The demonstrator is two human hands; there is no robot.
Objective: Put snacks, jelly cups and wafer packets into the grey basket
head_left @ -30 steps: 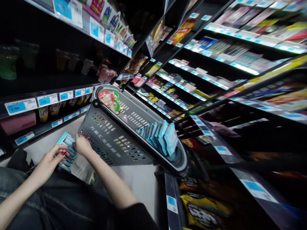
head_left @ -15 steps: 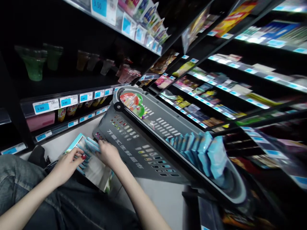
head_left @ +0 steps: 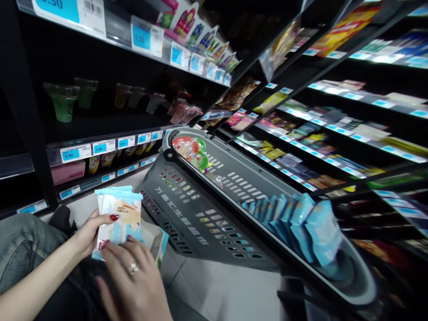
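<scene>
My left hand [head_left: 87,234] grips a small stack of light-blue and white snack packets [head_left: 122,214], thumb on the front, held upright over my lap. My right hand [head_left: 138,281], a ring on one finger, is in front of the packets' lower part with its fingers stretched out and apart; whether it touches them I cannot tell. Behind the hands is a cardboard carton [head_left: 162,243], partly hidden by the right hand and packets. A grey shopping basket [head_left: 197,214] stands just beyond. Inside it, a row of blue packets [head_left: 301,223] lines the near right end.
Red and green containers [head_left: 189,149] lie at the basket's far left end. A black shelf [head_left: 110,129] with price tags and drink cups [head_left: 63,102] rises at left. More stocked shelves [head_left: 334,125] run along the right. Tiled floor [head_left: 227,285] shows below the basket.
Both hands were at the carton with the packets inside it. The left hand now holds a stack of packets upright, and the right hand has come back toward me. The view shifted slightly.
</scene>
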